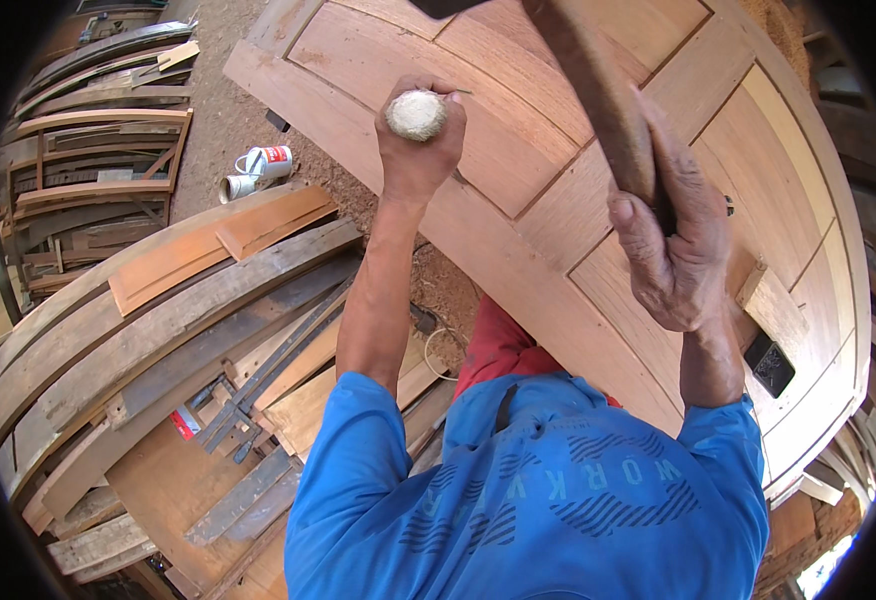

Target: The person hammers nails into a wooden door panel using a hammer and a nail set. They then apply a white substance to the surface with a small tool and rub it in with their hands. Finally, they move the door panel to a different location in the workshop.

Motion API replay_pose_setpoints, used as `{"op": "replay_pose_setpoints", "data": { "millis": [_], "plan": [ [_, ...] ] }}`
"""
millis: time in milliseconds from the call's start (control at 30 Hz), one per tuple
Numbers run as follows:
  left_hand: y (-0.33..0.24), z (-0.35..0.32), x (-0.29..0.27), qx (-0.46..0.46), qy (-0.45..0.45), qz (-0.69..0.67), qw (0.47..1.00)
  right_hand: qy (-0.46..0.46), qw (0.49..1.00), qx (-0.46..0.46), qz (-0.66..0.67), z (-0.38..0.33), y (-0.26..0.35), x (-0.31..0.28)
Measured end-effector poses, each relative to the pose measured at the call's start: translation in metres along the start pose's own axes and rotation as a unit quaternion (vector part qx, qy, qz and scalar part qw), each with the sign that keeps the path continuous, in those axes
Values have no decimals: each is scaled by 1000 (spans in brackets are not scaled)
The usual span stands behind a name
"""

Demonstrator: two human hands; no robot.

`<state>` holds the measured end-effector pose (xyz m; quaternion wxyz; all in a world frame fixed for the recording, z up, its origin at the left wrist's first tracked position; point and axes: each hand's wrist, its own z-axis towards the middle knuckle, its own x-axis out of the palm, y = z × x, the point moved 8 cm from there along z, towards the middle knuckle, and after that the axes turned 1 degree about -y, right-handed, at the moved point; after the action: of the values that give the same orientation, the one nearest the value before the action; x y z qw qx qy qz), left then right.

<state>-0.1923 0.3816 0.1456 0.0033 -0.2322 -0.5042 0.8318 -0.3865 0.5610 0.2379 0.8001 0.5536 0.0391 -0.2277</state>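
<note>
My left hand (420, 165) is closed around an upright chisel (417, 115). Only the round, pale, frayed butt of its handle shows; the blade is hidden beneath my fist. Below it lies a panelled wooden door (548, 240), set at a slant in front of me. On the right, my right hand (673, 225) grips a hammer (603, 100) by its brown wooden handle, raised above the door. The hammer's dark head is cut off by the top edge of the view. Under my right forearm, a wood block (776, 310) and a black phone (769, 364) rest on the door.
Long planks (188, 310) are stacked at my left, with an orange-brown board (218, 245) on top. Metal bar clamps (248, 410) lie among them. White pots (258, 170) stand past the planks. Timber frames (103, 160) fill the far left. Sawdust covers the floor (438, 285).
</note>
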Motion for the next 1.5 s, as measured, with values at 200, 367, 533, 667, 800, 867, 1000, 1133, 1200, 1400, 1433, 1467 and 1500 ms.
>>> {"op": "replay_pose_setpoints", "data": {
  "millis": [200, 367, 533, 667, 800, 867, 1000, 1133, 1200, 1400, 1433, 1467, 1500],
  "plan": [
    [-20, 3, 14, 48, 3, 35, 998, 51, 996, 30, -60, 7, -7, 5],
    [-14, -4, 24, -9, 7, 8, 1000, 171, 968, 147, -112, 9, -35, 18],
    [-13, -3, 26, -8, 17, 19, 1000, 79, 994, 46, -60, 1, -23, 10],
    [-20, -17, 23, 57, 5, 172, 983, 283, 934, 160, -148, 5, -38, 28],
    [-7, -14, 26, -7, 35, 20, 999, 146, 987, 58, -35, 0, -24, 19],
    [-13, -16, 25, -44, 3, 5, 999, 209, 968, 67, -121, -5, -41, 35],
    [4, -31, 6, -36, -100, 64, 992, 181, 978, 91, -56, -3, -42, 32],
    [8, -11, -35, -133, -207, 24, 969, 4, 986, 157, -51, -27, -74, 15],
    [8, -4, -62, -112, -267, 19, 957, -27, 950, 301, -84, -46, -102, 11],
    [-17, 30, -107, 22, -150, 233, 961, -70, 897, 345, -266, -92, -163, 3],
    [-13, 27, -104, 27, -103, 244, 964, -53, 882, 362, -296, -95, -165, 5],
    [-11, 26, -98, 33, -53, 254, 965, -49, 883, 327, -333, -91, -160, 9],
    [-7, 23, -93, 40, -4, 263, 964, -43, 882, 290, -368, -87, -154, 13]
  ]
}}
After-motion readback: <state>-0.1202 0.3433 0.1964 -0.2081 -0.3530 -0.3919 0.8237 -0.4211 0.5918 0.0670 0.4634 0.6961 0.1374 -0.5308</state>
